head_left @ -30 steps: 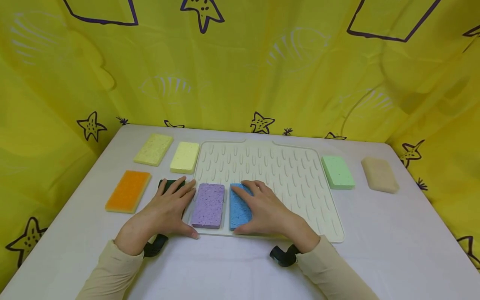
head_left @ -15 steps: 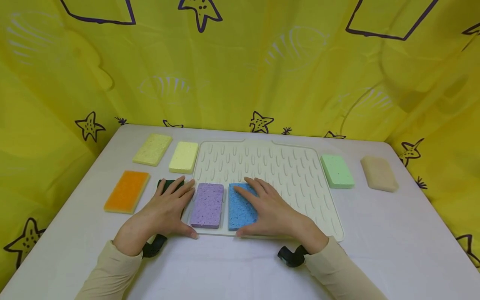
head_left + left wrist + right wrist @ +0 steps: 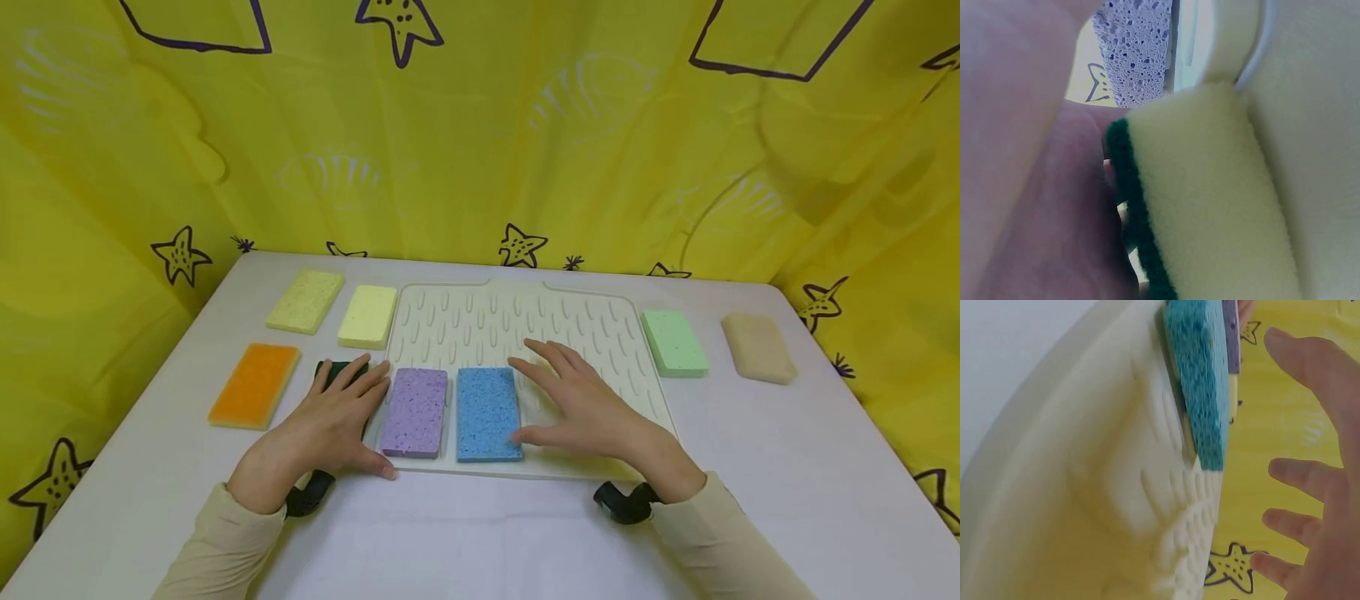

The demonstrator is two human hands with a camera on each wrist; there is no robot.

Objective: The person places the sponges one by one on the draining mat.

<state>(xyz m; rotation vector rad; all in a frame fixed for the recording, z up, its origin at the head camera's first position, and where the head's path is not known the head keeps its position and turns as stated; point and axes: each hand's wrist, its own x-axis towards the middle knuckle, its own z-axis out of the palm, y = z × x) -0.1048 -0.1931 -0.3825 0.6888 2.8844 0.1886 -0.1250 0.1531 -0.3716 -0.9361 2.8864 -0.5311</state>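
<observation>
My left hand (image 3: pixel 337 417) rests over a green-and-yellow scouring sponge (image 3: pixel 1210 200), fingers spread across its dark green top and thumb out to the right. Most of that sponge is hidden under the hand in the head view. My right hand (image 3: pixel 585 408) hovers just right of a blue sponge (image 3: pixel 487 414), fingers apart and holding nothing; the thumb tip overlaps the sponge's right edge in the head view. A purple sponge (image 3: pixel 416 413) lies left of the blue one. Both lie along the front edge of a cream ridged drying mat (image 3: pixel 570 325).
An orange-topped sponge (image 3: pixel 255 385) and two pale yellow sponges, the speckled sponge (image 3: pixel 306 300) and the plainer sponge (image 3: pixel 367 317), lie at the left. To the mat's right are a light green sponge (image 3: pixel 675 342) and a beige sponge (image 3: pixel 759 347). A yellow curtain (image 3: pixel 465 167) hangs behind the table.
My right hand has let go of the blue sponge and drawn off to the right, fingers opening. The blue sponge stays beside the purple one. My left hand has kept its place.
</observation>
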